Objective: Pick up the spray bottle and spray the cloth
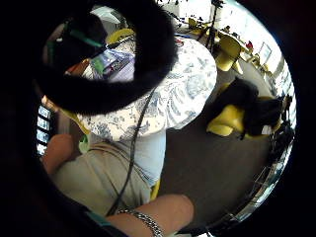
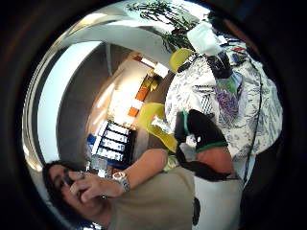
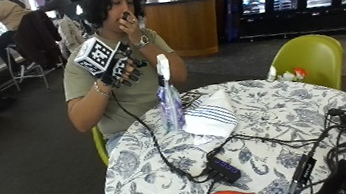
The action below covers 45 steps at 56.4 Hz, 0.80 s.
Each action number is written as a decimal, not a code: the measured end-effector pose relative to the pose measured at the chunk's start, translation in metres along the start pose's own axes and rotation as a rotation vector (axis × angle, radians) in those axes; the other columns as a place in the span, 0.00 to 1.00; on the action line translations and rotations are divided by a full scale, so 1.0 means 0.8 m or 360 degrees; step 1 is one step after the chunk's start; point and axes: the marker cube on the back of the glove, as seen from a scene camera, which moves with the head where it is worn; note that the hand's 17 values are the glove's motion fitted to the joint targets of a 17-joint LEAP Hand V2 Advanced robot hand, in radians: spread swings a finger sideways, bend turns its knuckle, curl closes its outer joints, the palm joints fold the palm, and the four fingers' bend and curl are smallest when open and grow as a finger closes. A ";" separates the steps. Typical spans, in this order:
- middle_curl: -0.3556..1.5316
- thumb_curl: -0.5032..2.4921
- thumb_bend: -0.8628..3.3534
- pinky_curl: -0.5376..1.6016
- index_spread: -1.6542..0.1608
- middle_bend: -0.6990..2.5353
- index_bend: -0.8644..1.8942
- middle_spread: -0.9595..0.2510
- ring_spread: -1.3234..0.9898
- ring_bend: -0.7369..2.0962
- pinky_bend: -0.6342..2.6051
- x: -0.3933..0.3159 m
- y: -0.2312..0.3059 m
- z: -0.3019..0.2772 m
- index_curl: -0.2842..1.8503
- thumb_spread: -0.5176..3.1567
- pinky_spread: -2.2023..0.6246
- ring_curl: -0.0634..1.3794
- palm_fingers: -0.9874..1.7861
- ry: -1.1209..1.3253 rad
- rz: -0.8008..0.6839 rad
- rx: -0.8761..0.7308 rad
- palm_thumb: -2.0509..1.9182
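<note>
One reach is needed: the gloved right hand (image 3: pixel 119 69) hangs raised above the table edge, fingers relaxed, holding nothing — the spray bottle (image 3: pixel 169 100) stands upright beside the striped cloth (image 3: pixel 212 114). Better to come down around the bottle's neck, finger free for the trigger.

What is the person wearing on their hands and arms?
The right hand wears a black glove with green trim, leaving the fingertips bare. A silver chain bracelet sits on that wrist. The other hand is bare, with a silver wristwatch. Short olive-green shirt sleeves leave both forearms uncovered.
</note>
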 end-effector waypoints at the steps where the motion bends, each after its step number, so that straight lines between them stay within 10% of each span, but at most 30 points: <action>1: 0.37 0.31 0.20 0.42 0.71 0.28 0.34 0.86 0.59 0.41 0.33 0.002 -0.002 0.005 0.21 0.46 0.85 0.27 0.54 -0.0018 0.0009 -0.0012 0.68; 24: 0.46 0.33 0.22 0.49 0.77 0.36 0.42 0.70 0.50 0.54 0.44 0.030 -0.065 0.066 0.24 0.48 0.72 0.39 0.85 -0.0416 0.0102 0.0510 0.74; 45: 0.57 0.36 0.23 0.56 0.77 0.44 0.53 0.63 0.49 0.60 0.50 0.023 -0.048 0.068 0.35 0.54 0.71 0.49 0.77 -0.0403 0.0130 0.0371 0.74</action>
